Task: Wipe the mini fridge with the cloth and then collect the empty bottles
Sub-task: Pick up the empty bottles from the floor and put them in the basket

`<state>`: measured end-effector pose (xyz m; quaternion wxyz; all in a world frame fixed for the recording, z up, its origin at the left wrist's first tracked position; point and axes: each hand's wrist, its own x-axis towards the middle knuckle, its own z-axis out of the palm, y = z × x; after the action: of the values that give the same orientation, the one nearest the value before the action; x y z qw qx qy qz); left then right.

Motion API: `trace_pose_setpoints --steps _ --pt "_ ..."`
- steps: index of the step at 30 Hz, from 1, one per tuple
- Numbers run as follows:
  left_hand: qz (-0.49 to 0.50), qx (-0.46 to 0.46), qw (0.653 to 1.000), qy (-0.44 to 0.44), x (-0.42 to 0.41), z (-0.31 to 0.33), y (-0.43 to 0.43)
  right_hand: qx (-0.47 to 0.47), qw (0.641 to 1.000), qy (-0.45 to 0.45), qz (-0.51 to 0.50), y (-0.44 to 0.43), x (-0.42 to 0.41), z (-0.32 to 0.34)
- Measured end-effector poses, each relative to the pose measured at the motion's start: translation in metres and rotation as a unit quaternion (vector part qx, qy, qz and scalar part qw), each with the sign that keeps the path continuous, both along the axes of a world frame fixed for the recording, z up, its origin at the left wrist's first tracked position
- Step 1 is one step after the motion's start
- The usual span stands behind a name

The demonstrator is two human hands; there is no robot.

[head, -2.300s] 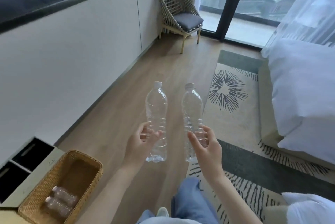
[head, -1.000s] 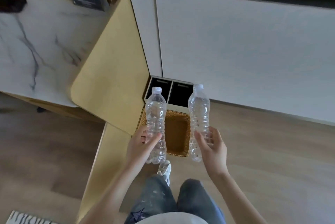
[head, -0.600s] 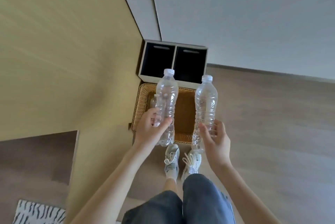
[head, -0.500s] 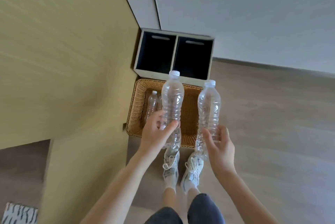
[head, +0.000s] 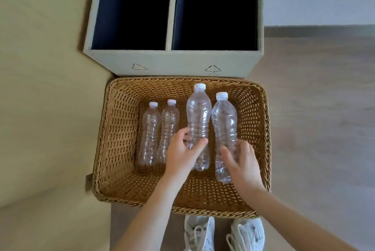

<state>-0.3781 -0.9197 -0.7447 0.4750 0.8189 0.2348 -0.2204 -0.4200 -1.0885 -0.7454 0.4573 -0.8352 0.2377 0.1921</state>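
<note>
A brown wicker basket (head: 115,141) sits on the floor right below me. Two clear empty bottles lie side by side in its left half: one at the far left (head: 149,129) and one beside it (head: 168,125). My left hand (head: 180,155) is shut on a third clear bottle (head: 198,112), held low inside the basket with its white cap pointing away. My right hand (head: 242,167) grips a fourth clear bottle (head: 224,120) just to the right, also down inside the basket. The mini fridge and cloth are out of view.
A grey two-compartment recycling bin (head: 174,62) with dark insides stands against the basket's far side. A tan cabinet panel (head: 40,88) fills the left. Wooden floor (head: 324,129) lies to the right. My white sneakers (head: 223,232) stand at the basket's near edge.
I turned from the room toward the basket and bent down close over it. Both hands lowered their bottles from chest height into the basket, next to the two lying there.
</note>
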Motion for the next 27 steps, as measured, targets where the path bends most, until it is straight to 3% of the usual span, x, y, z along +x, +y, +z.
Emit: trace_pose_setpoints --steps 8,27 --pt "-0.024 0.081 0.996 -0.036 0.003 -0.083 -0.007 -0.001 0.998 0.012 -0.069 0.005 0.023 -0.087" --pt "-0.006 0.09 0.996 -0.01 -0.008 -0.119 -0.003 -0.084 0.996 0.019 0.002 0.032 0.02 -0.121"
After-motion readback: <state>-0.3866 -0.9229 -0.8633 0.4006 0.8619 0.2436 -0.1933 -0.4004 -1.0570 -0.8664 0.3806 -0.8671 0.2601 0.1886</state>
